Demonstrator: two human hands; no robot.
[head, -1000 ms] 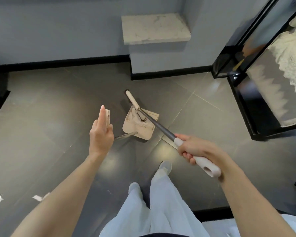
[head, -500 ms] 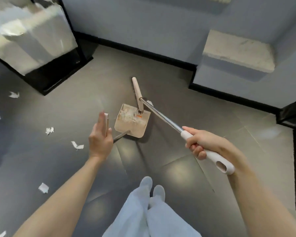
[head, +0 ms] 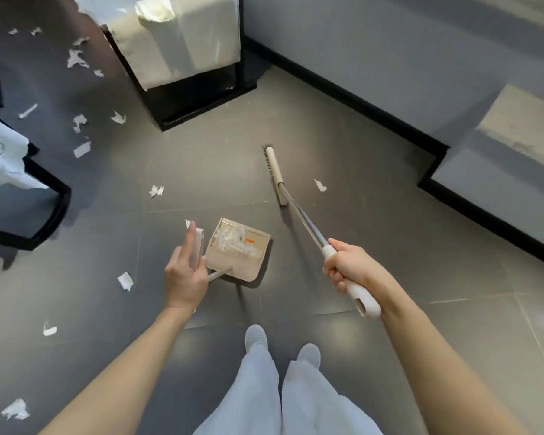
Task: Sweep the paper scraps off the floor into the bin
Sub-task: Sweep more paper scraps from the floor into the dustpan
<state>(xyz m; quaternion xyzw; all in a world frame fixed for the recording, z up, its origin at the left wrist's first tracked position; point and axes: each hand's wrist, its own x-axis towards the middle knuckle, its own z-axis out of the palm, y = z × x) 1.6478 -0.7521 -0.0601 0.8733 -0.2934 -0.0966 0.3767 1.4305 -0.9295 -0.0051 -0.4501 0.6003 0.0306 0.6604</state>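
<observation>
Black-framed cabinet (head: 198, 98) draped in white cloth, top centre. Grey wall (head: 390, 42) edged below with black skirting (head: 343, 97). Pale stone-topped ledge (head: 522, 120) at right. Second black frame (head: 62, 205) with pale cloth, left.

My head carries the one wide-angle camera; it looks forward and steeply down, close over my left hand (head: 186, 274) and right hand (head: 347, 265), to the floor (head: 390, 246).

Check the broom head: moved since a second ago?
Yes. The broom head lay across the dustpan mouth; now it sits clear of it, out toward the black baseboard along the wall.
</observation>
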